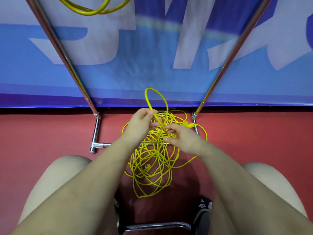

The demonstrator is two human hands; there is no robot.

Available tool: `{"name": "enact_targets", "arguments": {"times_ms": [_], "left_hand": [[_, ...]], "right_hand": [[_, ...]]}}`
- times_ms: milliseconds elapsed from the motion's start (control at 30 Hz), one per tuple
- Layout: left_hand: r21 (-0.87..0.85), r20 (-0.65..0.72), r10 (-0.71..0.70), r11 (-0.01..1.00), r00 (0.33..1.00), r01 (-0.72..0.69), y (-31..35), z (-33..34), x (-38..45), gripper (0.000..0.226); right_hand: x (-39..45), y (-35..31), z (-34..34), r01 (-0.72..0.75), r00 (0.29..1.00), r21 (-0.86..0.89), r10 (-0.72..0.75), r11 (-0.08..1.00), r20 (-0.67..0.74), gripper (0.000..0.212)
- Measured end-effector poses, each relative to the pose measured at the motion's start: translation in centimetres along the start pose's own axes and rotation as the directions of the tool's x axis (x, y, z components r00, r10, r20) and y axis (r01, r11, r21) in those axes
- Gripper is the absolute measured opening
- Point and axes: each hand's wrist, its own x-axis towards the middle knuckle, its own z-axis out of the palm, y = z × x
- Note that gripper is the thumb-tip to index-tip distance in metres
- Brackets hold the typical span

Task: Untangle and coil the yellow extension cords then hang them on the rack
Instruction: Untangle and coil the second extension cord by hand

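A tangled yellow extension cord lies in a heap on the red floor between the rack's feet. My left hand pinches a strand of it, and a loop stands up above the fingers. My right hand holds the same strand lower down, just right of the left hand. A yellow plug lies at the heap's far right, and a second plug sits inside the heap. Another coiled yellow cord hangs at the top left on the metal rack.
The rack's two chrome uprights slant outwards, with a base bar crossing under the heap. A blue and white banner stands behind the rack. My bare knees flank the heap, and a chrome chair bar and a dark shoe lie below.
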Motion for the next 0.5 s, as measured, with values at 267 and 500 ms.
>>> {"name": "enact_targets", "arguments": {"times_ms": [267,500], "left_hand": [[-0.365,0.001,-0.136,0.922,0.991,0.127,1.8,-0.7,-0.1,0.02],[-0.14,0.17,-0.12,0.98,0.978,0.144,0.2,-0.5,0.2,0.04]], "right_hand": [[0.0,-0.4,-0.2,0.161,0.959,-0.135,-0.187,0.978,-0.211,0.017],[1.0,-1.7,-1.1,0.146,0.935,0.434,0.019,0.889,-0.355,0.009]]}}
